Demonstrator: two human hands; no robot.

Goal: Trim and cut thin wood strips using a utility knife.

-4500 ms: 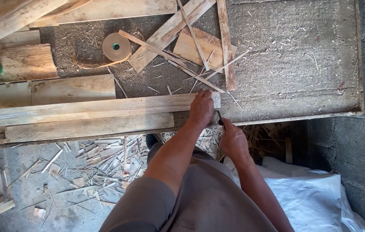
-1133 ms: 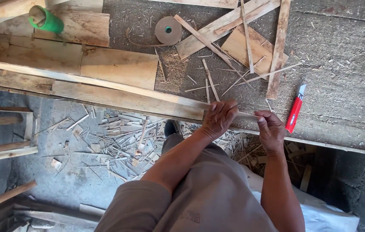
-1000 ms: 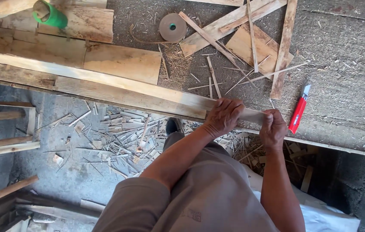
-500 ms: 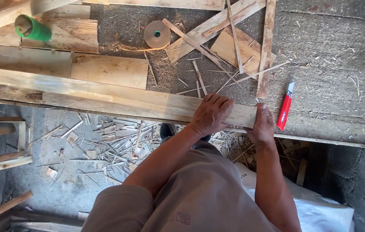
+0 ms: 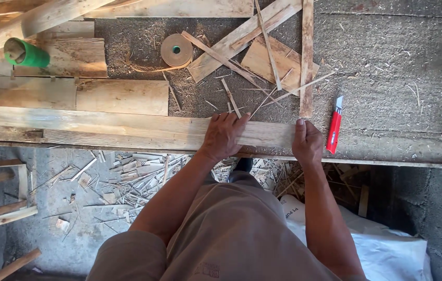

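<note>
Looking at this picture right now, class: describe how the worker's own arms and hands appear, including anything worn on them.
Both arms are bare from above the elbow down: no gloves, watch or rings show. The left hand and right hand are uncovered. A short beige-brown sleeve covers the left upper arm, part of a shirt of the same colour. The right sleeve is out of frame.

shirt: I wear a grey-brown short-sleeved top, small faint print near the hem
arms: bare below the sleeve
left hand [image 5: 223, 136]: bare, no glove
right hand [image 5: 307, 143]: bare, no glove
</note>
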